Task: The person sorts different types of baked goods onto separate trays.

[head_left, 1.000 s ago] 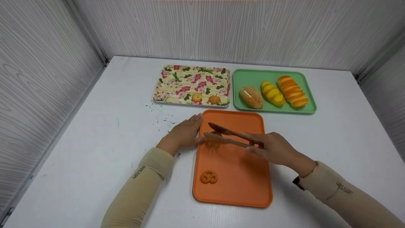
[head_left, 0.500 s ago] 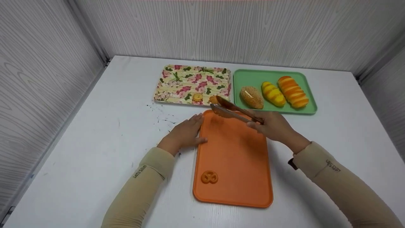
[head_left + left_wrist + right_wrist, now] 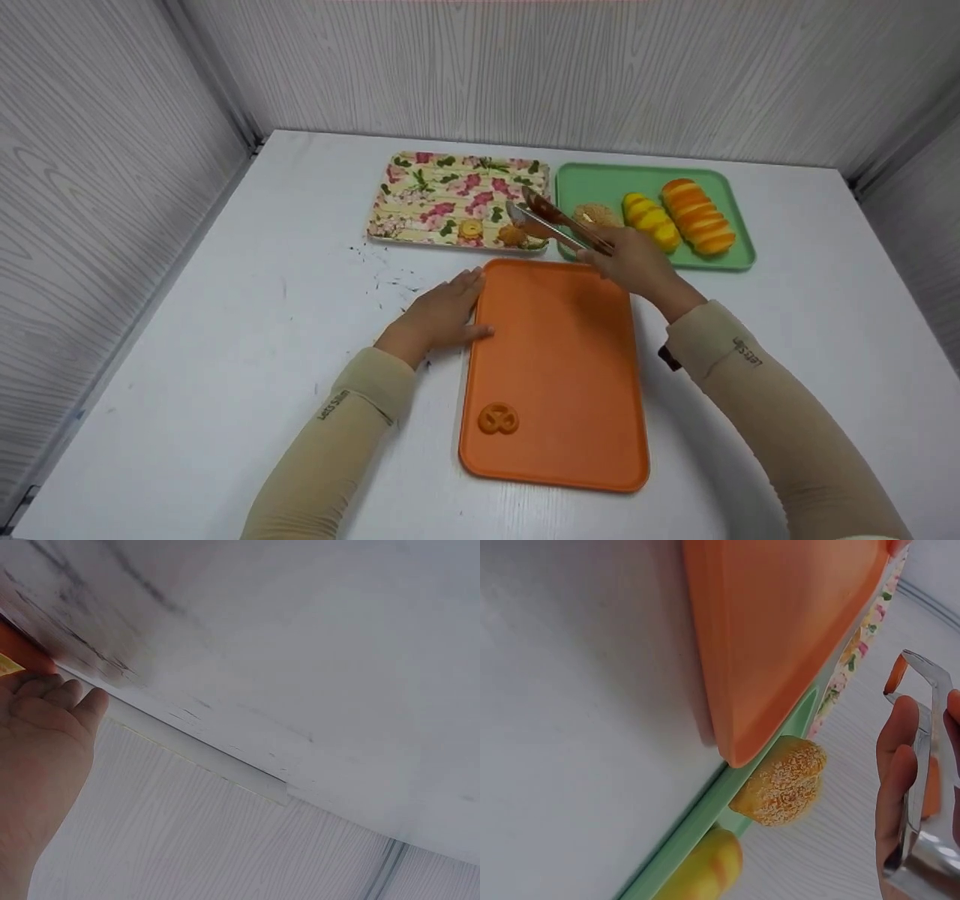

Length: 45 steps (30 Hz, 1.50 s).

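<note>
My right hand grips a pair of metal tongs, whose tips hover over the right side of the floral tray. The tongs' arms stand apart in the right wrist view, with nothing visible between them. Close below the tips lie a flower-shaped cookie and a round yellow cookie. My left hand rests at the left edge of the orange tray, thumb over its rim. A pretzel lies in that tray's lower left.
Behind the right hand, a green tray holds a sesame bun, a yellow striped bread and an orange striped loaf. White panels wall in the white table.
My right hand has carried the tongs from above the orange tray away from me, to over the floral tray. The left hand has stayed at the orange tray's edge.
</note>
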### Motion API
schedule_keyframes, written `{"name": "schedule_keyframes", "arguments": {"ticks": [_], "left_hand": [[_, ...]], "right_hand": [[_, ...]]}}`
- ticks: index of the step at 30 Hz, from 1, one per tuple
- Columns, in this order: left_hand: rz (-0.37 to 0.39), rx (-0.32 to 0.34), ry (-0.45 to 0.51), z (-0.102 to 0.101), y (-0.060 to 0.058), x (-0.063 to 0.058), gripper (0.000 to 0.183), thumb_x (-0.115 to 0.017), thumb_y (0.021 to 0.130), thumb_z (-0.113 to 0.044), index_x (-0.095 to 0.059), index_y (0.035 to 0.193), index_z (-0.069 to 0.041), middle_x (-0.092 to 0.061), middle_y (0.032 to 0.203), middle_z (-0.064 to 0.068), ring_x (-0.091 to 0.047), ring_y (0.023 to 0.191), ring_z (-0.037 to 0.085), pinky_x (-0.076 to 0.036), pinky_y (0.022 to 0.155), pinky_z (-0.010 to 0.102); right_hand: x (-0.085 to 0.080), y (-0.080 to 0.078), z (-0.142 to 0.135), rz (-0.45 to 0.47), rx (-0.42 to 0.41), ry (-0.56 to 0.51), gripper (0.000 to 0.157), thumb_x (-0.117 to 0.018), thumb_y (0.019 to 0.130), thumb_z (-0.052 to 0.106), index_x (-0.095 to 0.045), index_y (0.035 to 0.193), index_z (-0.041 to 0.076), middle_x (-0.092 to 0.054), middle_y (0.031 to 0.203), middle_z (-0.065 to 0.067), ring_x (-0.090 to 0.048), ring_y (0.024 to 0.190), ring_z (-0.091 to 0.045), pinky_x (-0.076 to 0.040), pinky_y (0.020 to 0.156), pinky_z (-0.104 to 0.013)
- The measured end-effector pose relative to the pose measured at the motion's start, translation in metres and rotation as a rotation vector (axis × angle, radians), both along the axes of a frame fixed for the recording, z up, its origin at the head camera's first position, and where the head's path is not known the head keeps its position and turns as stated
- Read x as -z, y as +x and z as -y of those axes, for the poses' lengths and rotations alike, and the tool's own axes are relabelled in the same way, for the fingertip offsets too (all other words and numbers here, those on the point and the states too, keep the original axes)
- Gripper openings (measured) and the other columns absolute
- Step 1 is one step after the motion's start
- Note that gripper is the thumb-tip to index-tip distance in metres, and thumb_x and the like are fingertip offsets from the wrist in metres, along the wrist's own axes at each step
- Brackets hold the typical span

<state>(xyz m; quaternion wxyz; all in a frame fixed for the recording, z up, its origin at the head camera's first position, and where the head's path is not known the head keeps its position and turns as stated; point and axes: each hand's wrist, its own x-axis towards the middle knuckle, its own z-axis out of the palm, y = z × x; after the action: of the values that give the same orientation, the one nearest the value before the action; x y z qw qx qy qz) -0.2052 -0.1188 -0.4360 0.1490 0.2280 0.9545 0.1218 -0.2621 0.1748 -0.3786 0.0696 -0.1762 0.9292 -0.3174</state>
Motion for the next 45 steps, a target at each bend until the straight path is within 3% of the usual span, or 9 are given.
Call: {"name": "schedule_keyframes", "arguments": {"ticks": [4, 9, 14, 18, 22, 26, 30, 38, 45], "left_hand": [[0.013, -0.005, 0.009, 0.000, 0.001, -0.002, 0.087, -0.050, 0.093, -0.055, -0.010, 0.154, -0.008, -0.003, 0.159, 0.003, -0.004, 0.144, 0.018, -0.013, 0.115, 0.038], [0.020, -0.005, 0.018, -0.001, 0.002, -0.002, 0.087, -0.051, 0.093, -0.054, -0.010, 0.154, -0.008, -0.003, 0.159, 0.003, -0.004, 0.144, 0.019, -0.013, 0.115, 0.038], [0.018, -0.002, 0.018, -0.001, 0.001, -0.002, 0.086, -0.050, 0.094, -0.055, -0.009, 0.154, -0.009, -0.003, 0.159, 0.003, -0.004, 0.144, 0.019, -0.014, 0.115, 0.038], [0.010, 0.000, 0.013, 0.000, 0.000, -0.001, 0.086, -0.049, 0.094, -0.055, -0.010, 0.154, -0.008, -0.003, 0.159, 0.004, -0.004, 0.144, 0.019, -0.014, 0.115, 0.039], [0.006, 0.005, 0.013, 0.001, 0.000, 0.000, 0.086, -0.048, 0.094, -0.056, -0.009, 0.154, -0.008, -0.003, 0.159, 0.004, -0.004, 0.144, 0.020, -0.014, 0.115, 0.038], [0.000, 0.008, 0.012, 0.001, -0.001, 0.001, 0.086, -0.048, 0.094, -0.056, -0.009, 0.154, -0.007, -0.003, 0.159, 0.004, -0.004, 0.144, 0.019, -0.014, 0.114, 0.038], [0.003, 0.006, 0.011, 0.001, -0.001, 0.000, 0.087, -0.049, 0.093, -0.056, -0.008, 0.154, -0.008, -0.002, 0.159, 0.004, -0.004, 0.144, 0.018, -0.014, 0.115, 0.038], [0.011, 0.000, 0.013, 0.000, -0.001, 0.001, 0.087, -0.049, 0.093, -0.056, -0.007, 0.154, -0.010, -0.002, 0.159, 0.002, -0.004, 0.144, 0.018, -0.013, 0.115, 0.038], [0.019, -0.011, 0.015, 0.000, -0.001, 0.001, 0.087, -0.049, 0.093, -0.057, -0.009, 0.154, -0.010, -0.003, 0.159, 0.002, -0.005, 0.144, 0.018, -0.013, 0.115, 0.038]], "right_hand": [[0.002, -0.009, 0.005, -0.046, 0.033, 0.047, 0.053, -0.061, 0.093, 0.040, -0.056, 0.135, 0.009, -0.068, 0.093, -0.014, -0.064, 0.068, -0.025, -0.048, 0.062, -0.039], [0.008, -0.020, 0.011, -0.057, 0.077, 0.096, 0.051, -0.059, 0.093, 0.044, -0.059, 0.132, 0.010, -0.062, 0.077, -0.009, -0.054, 0.061, -0.021, -0.042, 0.057, -0.037], [0.012, -0.027, 0.017, -0.058, 0.093, 0.123, 0.051, -0.060, 0.094, 0.038, -0.056, 0.134, 0.007, -0.060, 0.078, -0.009, -0.048, 0.062, -0.021, -0.039, 0.054, -0.034], [0.013, -0.031, 0.021, -0.049, 0.115, 0.140, 0.039, -0.060, 0.094, 0.037, -0.064, 0.119, 0.007, -0.059, 0.081, -0.009, -0.048, 0.065, -0.023, -0.038, 0.056, -0.034], [0.015, -0.035, 0.023, -0.036, 0.127, 0.153, 0.036, -0.060, 0.094, 0.036, -0.064, 0.117, 0.009, -0.061, 0.090, -0.012, -0.050, 0.072, -0.025, -0.040, 0.060, -0.037], [0.017, -0.037, 0.025, -0.035, 0.114, 0.166, 0.047, -0.059, 0.095, 0.036, -0.057, 0.134, 0.010, -0.063, 0.112, -0.014, -0.055, 0.085, -0.028, -0.046, 0.071, -0.042], [0.018, -0.038, 0.025, -0.042, 0.091, 0.185, 0.054, -0.057, 0.095, 0.036, -0.048, 0.142, 0.011, -0.055, 0.133, -0.014, -0.057, 0.101, -0.030, -0.047, 0.080, -0.046], [0.019, -0.039, 0.025, -0.035, 0.076, 0.212, 0.058, -0.056, 0.096, 0.038, -0.042, 0.146, 0.013, -0.049, 0.139, -0.016, -0.058, 0.100, -0.034, -0.046, 0.079, -0.047], [0.019, -0.038, 0.025, -0.019, 0.070, 0.207, 0.061, -0.054, 0.096, 0.040, -0.039, 0.147, 0.011, -0.041, 0.146, -0.014, -0.045, 0.125, -0.037, -0.038, 0.100, -0.052]]}}
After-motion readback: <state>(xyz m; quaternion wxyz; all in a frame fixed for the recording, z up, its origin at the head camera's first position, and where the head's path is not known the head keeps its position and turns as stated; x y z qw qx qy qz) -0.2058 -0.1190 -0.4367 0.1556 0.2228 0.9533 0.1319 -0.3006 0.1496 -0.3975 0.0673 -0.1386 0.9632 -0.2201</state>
